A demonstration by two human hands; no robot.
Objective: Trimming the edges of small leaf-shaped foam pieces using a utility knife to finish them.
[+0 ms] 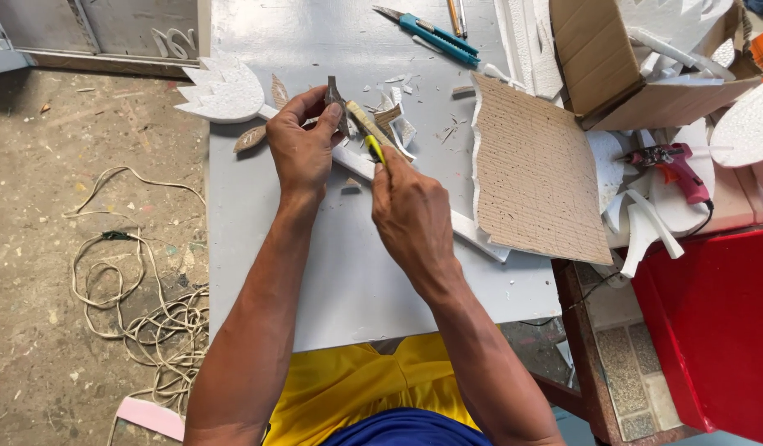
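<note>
The left hand, just above the middle of the frame, is closed in a pinch — thumb and fingertips clamp a small grey-brown cut piece held upright over the table. The right hand, right of it and a little lower, is wrapped tight around a yellow-handled utility knife; the knife slants up toward the pinched piece, and its tip seems to meet that piece, though the contact is too small to make out surely. Both hands hover over a long white foam strip that lies diagonally on the grey table.

Around them lie small white and brown scraps. To the upper left of the hands, at the table's edge, sits a white foam tulip shape with brown leaf cutouts beside it. At the top centre rests a teal utility knife. Right of the hands lies a brown textured sheet with a wavy left edge — above it, an open cardboard box with white foam offcuts. Further right, a pink glue gun lies on foam pieces, over a red bin. On the floor at the left, a pale cord is heaped in loose coils.
</note>
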